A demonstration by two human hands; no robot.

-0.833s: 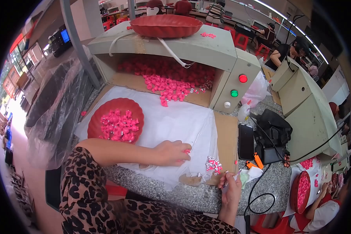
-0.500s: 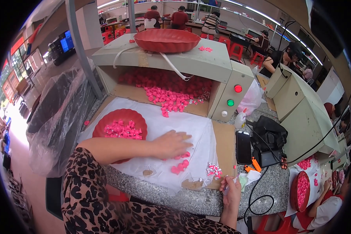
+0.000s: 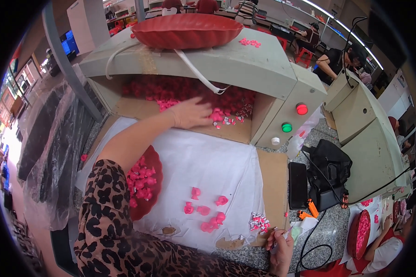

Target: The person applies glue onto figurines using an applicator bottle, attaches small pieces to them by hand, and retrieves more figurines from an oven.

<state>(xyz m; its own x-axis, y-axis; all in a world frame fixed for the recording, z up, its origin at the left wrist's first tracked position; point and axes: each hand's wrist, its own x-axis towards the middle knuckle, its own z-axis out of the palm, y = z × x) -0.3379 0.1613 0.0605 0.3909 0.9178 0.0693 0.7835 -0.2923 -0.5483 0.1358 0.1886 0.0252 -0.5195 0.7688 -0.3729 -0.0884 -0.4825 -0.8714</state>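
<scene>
My left hand (image 3: 192, 113), slightly blurred, reaches into the front opening of a grey box-shaped machine (image 3: 263, 60). Its fingers are spread over a heap of small pink pieces (image 3: 145, 88), and I see nothing held in it. Down at the right front, my right hand (image 3: 281, 249) is closed on a small pale thing, mostly hidden by the fingers. Just beyond that hand lies a little pile of pink-and-silver bits (image 3: 259, 222). Several loose pink pieces (image 3: 203, 210) rest on the white sheet (image 3: 171, 152). A red fluted bowl (image 3: 159, 173) with more pink pieces is partly behind my left arm.
Another red bowl (image 3: 189, 31) sits atop the machine. To the right are a black phone (image 3: 298, 185), a black bag (image 3: 330, 168), an orange-handled tool (image 3: 312, 207) and cables. A second machine (image 3: 369, 134) and a co-worker's arm (image 3: 379, 237) are farther right. Clear plastic (image 3: 51, 157) drapes at left.
My left hand has moved from the sheet up to the machine opening. More loose pink pieces show on the sheet. The view has shifted; my right hand stays at the front edge.
</scene>
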